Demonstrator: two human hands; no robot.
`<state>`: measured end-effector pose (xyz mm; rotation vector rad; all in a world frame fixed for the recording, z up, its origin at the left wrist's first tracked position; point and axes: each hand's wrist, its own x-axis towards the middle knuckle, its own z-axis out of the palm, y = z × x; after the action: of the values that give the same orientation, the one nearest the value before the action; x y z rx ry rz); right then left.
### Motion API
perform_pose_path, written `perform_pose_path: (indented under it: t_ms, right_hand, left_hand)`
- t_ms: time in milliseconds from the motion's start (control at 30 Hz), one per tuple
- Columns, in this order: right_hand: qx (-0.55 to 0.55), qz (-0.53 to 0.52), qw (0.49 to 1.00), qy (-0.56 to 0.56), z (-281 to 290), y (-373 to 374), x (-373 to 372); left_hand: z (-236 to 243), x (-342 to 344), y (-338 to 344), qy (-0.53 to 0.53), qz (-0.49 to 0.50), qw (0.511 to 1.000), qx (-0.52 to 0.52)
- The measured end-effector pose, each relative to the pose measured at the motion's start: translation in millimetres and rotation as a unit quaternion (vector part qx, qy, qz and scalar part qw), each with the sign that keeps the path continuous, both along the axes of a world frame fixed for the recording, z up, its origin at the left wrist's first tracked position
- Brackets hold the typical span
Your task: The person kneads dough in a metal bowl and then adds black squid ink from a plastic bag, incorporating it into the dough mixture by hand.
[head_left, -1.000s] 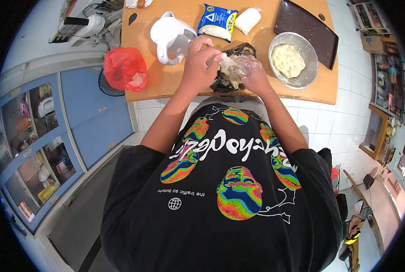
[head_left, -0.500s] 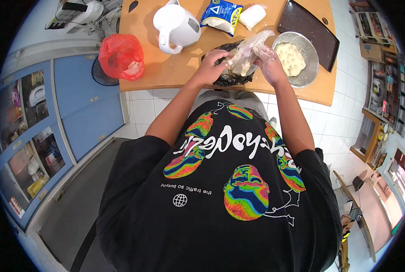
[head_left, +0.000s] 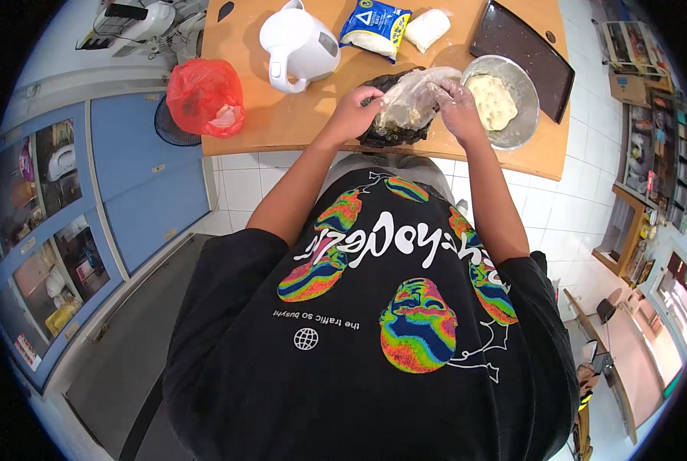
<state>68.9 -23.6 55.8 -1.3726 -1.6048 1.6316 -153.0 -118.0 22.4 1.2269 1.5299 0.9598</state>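
Note:
Between my hands a clear plastic bag point(head_left: 411, 100), smeared with pale residue, is spread out above a crumpled black plastic bag point(head_left: 393, 137). My left hand point(head_left: 357, 114) pinches its left edge between thumb and fingers. My right hand point(head_left: 457, 110), dusted with flour, grips the opposite edge near the top. Just right of that hand sits a metal bowl point(head_left: 529, 104) holding a lump of pale dough point(head_left: 492, 101). The black bag lies on the wooden table point(head_left: 305, 123) near its front edge, partly covered by the clear one.
A white electric kettle point(head_left: 301, 46) stands at the back left, a red plastic bag point(head_left: 205, 96) at the left table edge. Behind my hands lie a blue flour packet point(head_left: 374, 29) and a white wrapped packet point(head_left: 428, 31). A dark baking tray point(head_left: 524, 54) rests behind the bowl.
The clear bag, bunched and raised before, is now pulled wider and flatter over the black bag. My left hand has shifted slightly left; my right hand stays close to the bowl.

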Motion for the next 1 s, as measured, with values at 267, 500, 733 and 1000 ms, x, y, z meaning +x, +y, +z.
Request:
perform_pose_path:
  t_ms: [267,500,733,1000]
  right_hand:
    - [0.117,0.015,0.993,0.002,43,-3,-2]
    - [0.104,0.028,0.994,0.016,93,9,7]
    - [0.073,0.097,0.987,0.101,97,-1,-12]
    - [-0.051,0.142,0.976,0.159,86,-11,-76]
  left_hand:
    - [-19,9,-13,-0.118,0.071,0.991,-0.002]
    - [5,8,-49,0.056,0.132,0.988,-0.055]
    - [-2,5,-94,0.042,0.254,0.964,-0.058]
    - [-9,-17,-127,-0.021,0.370,0.927,-0.064]
